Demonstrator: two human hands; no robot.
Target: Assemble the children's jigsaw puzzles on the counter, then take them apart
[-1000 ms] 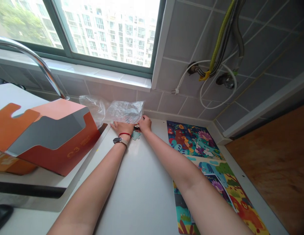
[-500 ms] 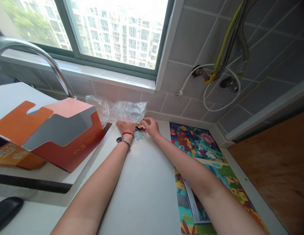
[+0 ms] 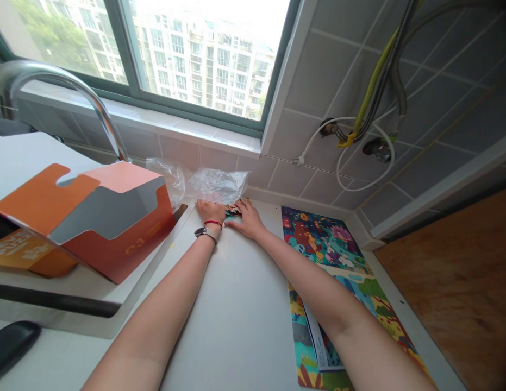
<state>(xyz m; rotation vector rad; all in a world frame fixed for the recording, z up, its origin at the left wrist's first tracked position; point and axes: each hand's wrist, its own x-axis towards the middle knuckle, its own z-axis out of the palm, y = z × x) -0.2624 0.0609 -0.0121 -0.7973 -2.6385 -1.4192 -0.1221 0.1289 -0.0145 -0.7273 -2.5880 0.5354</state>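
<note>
At the far end of the white counter lies a small pile of jigsaw puzzle pieces [image 3: 233, 208], between my two hands. My left hand [image 3: 212, 211] rests against the pile's left side, knuckles up and fingers curled under; what they hold, if anything, is hidden. A red cord and a watch circle that wrist. On the right side of the pile, my right hand [image 3: 250, 221] lies open and low, thumb stretched toward the left and fingers spread over the pieces. A crumpled clear plastic bag [image 3: 218, 183] sits just behind the hands, against the tiled wall.
An open orange box [image 3: 126, 233] stands at left over the sink edge, beside a chrome faucet [image 3: 95, 106]. Colourful picture boards [image 3: 322, 239] lie under my right forearm. A black rounded object [image 3: 14, 345] is at lower left. Cables [image 3: 364, 117] hang at right.
My right hand has gone from a pinch at the pile to lying spread, its thumb now over where a light-blue piece showed. My left hand stays nearly in place.
</note>
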